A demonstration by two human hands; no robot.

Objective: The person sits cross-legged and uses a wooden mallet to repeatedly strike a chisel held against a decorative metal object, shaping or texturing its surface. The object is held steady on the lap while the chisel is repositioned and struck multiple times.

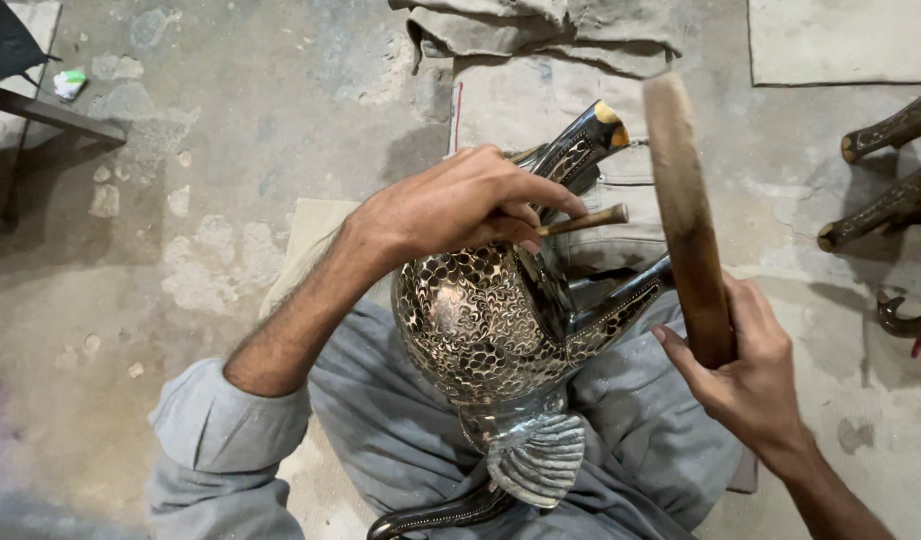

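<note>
Left hand [451,205] pinches a slim wooden punch [584,219] against a rounded, scale-patterned inlaid animal figure [491,320] lying on the grey-clothed lap [631,440]. Right hand [746,365] grips a long, rough wooden mallet [686,215], raised.

A loose grey garment [601,440] is worn. The sleeve [221,420] on the left arm is pushed up past the elbow. Pale dust is seen on the cloth.

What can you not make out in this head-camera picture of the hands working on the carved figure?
- Tip of the thin wooden punch: hidden by the left hand.
- Thick wooden mallet: blurred.
- Patterned dark carved animal figure: base cut off by the bottom edge.
</note>
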